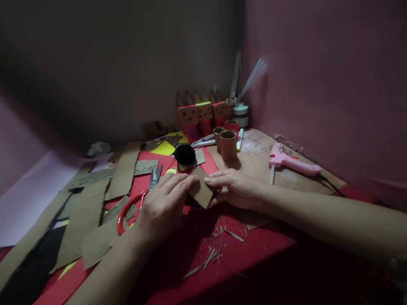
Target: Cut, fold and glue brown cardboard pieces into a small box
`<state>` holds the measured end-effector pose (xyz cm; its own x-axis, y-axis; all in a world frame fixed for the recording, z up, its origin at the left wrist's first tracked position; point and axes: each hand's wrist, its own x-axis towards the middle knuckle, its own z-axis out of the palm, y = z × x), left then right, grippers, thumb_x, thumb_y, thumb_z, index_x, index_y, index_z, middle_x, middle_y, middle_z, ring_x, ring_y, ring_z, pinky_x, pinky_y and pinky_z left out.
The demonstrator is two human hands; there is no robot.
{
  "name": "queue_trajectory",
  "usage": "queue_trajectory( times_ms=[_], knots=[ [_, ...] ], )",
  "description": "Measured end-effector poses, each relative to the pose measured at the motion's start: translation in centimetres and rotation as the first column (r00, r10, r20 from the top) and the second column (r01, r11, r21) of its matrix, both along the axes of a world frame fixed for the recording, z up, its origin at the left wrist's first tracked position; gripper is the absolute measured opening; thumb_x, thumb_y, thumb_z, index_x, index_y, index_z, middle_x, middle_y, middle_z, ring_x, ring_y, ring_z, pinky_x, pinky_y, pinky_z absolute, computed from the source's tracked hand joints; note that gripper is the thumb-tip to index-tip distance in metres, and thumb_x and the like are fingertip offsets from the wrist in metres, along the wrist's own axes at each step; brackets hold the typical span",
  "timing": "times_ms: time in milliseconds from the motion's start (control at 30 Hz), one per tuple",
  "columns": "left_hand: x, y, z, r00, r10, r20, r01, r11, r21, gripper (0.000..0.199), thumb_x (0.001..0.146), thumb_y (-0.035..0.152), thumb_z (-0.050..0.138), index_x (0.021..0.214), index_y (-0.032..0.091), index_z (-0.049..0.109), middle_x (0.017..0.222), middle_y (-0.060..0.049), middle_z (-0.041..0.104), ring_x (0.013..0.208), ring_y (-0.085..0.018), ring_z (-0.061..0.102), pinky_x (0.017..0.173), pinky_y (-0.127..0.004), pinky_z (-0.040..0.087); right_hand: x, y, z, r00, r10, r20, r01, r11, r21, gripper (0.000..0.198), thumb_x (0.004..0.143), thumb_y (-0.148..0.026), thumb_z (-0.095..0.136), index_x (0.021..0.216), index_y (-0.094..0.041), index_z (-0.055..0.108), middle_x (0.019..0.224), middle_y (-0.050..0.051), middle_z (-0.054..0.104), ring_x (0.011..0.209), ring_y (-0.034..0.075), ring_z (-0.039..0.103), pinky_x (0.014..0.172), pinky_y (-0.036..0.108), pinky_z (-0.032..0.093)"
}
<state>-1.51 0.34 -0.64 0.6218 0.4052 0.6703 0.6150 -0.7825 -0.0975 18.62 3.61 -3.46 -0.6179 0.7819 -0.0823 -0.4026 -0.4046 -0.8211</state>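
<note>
Between my two hands is a small squarish piece of brown cardboard [201,189], tilted so a corner points down. My left hand [165,207] pinches its left side, and my right hand [230,186] grips its right edge with the thumb on top. Red-handled scissors [133,207] lie beside my left hand, blades pointing away and parted a little. Just beyond the cardboard sits a round black ball [185,155], perhaps yarn. Thin cardboard shavings [216,250] are scattered on the red surface below my hands.
Cardboard strips [82,220] and coloured paper cover the left side. Brown cardboard tubes [229,146] stand behind my right hand. A pink glue gun [292,163] lies at right, its cord trailing. Box-headed figures with faces [203,113] and a pale green jar [241,114] stand at the back.
</note>
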Motion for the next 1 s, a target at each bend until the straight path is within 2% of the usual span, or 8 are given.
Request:
queue_trajectory(
  times_ms=[100, 133, 200, 300, 400, 533, 733, 1000],
  knots=[
    [0.1, 0.1, 0.2, 0.964, 0.130, 0.230, -0.087, 0.978, -0.189, 0.026, 0.091, 0.011, 0.052, 0.105, 0.021, 0.070, 0.100, -0.006, 0.074, 0.090, -0.019, 0.068, 0.081, -0.032, 0.054, 0.0, 0.0, 0.3, 1.000, -0.028, -0.008, 0.028, 0.998, -0.050, 0.020, 0.083, -0.031, 0.067, 0.089, -0.012, 0.064, 0.072, 0.007, 0.065, 0.068, 0.020, 0.064, 0.064, 0.037, 0.056],
    [0.1, 0.3, 0.3, 0.921, 0.204, 0.331, -0.102, 0.948, -0.301, 0.026, 0.089, 0.013, 0.053, 0.103, 0.023, 0.072, 0.100, -0.004, 0.075, 0.091, -0.019, 0.068, 0.082, -0.032, 0.054, 0.1, -0.1, 0.4, 0.999, -0.047, 0.006, 0.047, 0.996, -0.072, 0.022, 0.085, -0.034, 0.064, 0.091, -0.013, 0.063, 0.072, 0.007, 0.065, 0.066, 0.020, 0.064, 0.063, 0.037, 0.056],
    [0.1, 0.6, 0.5, 0.780, 0.379, 0.499, -0.064, 0.840, -0.538, 0.024, 0.086, 0.016, 0.056, 0.099, 0.023, 0.075, 0.097, -0.002, 0.077, 0.090, -0.019, 0.069, 0.078, -0.029, 0.055, 0.3, -0.1, 0.7, 0.997, -0.075, 0.030, 0.078, 0.991, -0.105, 0.026, 0.088, -0.039, 0.060, 0.094, -0.014, 0.059, 0.074, 0.008, 0.066, 0.062, 0.019, 0.065, 0.060, 0.036, 0.056],
    [-0.2, 1.3, 0.7, 0.527, 0.559, 0.640, 0.237, 0.627, -0.742, 0.022, 0.078, 0.022, 0.068, 0.097, 0.019, 0.077, 0.089, -0.003, 0.077, 0.084, -0.018, 0.069, 0.066, -0.021, 0.052, 0.5, -0.2, 0.8, 0.997, -0.066, 0.039, 0.070, 0.992, -0.105, 0.029, 0.090, -0.043, 0.056, 0.097, -0.014, 0.056, 0.076, 0.009, 0.068, 0.059, 0.019, 0.066, 0.056, 0.033, 0.055],
    [-0.1, 1.9, 0.7, 0.410, 0.593, 0.693, 0.493, 0.495, -0.715, 0.031, 0.069, 0.026, 0.077, 0.098, 0.015, 0.076, 0.083, -0.005, 0.077, 0.077, -0.019, 0.070, 0.063, -0.021, 0.053, 0.5, -0.2, 0.8, 0.996, -0.070, 0.051, 0.074, 0.994, -0.080, 0.025, 0.089, -0.036, 0.057, 0.097, -0.013, 0.058, 0.076, 0.010, 0.068, 0.057, 0.018, 0.065, 0.053, 0.031, 0.053],
    [0.3, 2.2, 0.4, 0.376, 0.602, 0.704, 0.576, 0.444, -0.687, 0.028, 0.059, 0.018, 0.080, 0.087, 0.014, 0.076, 0.070, -0.004, 0.075, 0.062, -0.017, 0.069, 0.057, -0.021, 0.055, 0.3, -0.4, 0.8, 0.991, -0.118, 0.060, 0.120, 0.992, -0.026, 0.024, 0.084, -0.031, 0.060, 0.098, -0.012, 0.059, 0.078, 0.011, 0.068, 0.055, 0.017, 0.065, 0.048, 0.029, 0.052],
    [1.0, 2.3, 0.0, 0.357, 0.620, 0.698, 0.656, 0.366, -0.660, 0.016, 0.058, 0.013, 0.077, 0.073, 0.013, 0.073, 0.067, -0.004, 0.073, 0.056, -0.014, 0.067, 0.053, -0.019, 0.056, 0.2, -0.5, 0.9, 0.987, -0.151, 0.051, 0.148, 0.988, 0.049, 0.027, 0.078, -0.031, 0.066, 0.096, -0.013, 0.058, 0.078, 0.007, 0.064, 0.052, 0.016, 0.064, 0.043, 0.027, 0.051],
    [1.1, 2.3, -0.6, 0.408, 0.612, 0.677, 0.710, 0.253, -0.657, 0.021, 0.067, 0.016, 0.072, 0.088, 0.014, 0.073, 0.083, -0.008, 0.076, 0.073, -0.022, 0.071, 0.068, -0.031, 0.060, 0.1, -0.5, 0.7, 0.983, -0.178, 0.032, 0.174, 0.980, 0.097, 0.033, 0.076, -0.036, 0.072, 0.099, -0.016, 0.059, 0.083, 0.005, 0.061, 0.055, 0.015, 0.062, 0.042, 0.027, 0.052]
  ],
)
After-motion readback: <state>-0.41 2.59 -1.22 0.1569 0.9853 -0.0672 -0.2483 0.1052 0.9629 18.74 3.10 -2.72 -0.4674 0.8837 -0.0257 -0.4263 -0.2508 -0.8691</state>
